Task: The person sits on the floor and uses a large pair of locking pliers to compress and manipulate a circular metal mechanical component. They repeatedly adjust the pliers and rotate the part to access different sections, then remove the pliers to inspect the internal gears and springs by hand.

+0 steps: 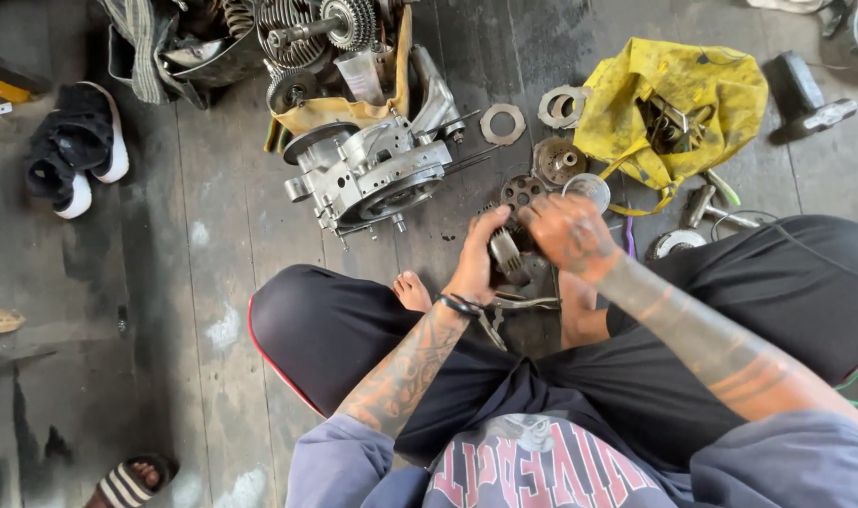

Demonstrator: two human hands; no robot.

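Item: small ribbed metal part (506,250), centre of frame, held above floorboards between seated person's knees.
Left hand (476,263): fingers curled shut round part's left side, thumb on top.
Right hand (565,230): fingers bent over part's upper right; exact closure hidden behind knuckles, cannot tell.
Handling note: judged best to keep left grip firm, work low over lap so nothing drops.
Nearby: pliers (504,306) below hands; engine casing (377,174) upper centre; yellow bag (674,99) upper right; ring plates (502,122) beside it.

An engine case (373,174), yellow bag (674,94), black shoes (76,146) and metal rings (502,123) lie on the floor.
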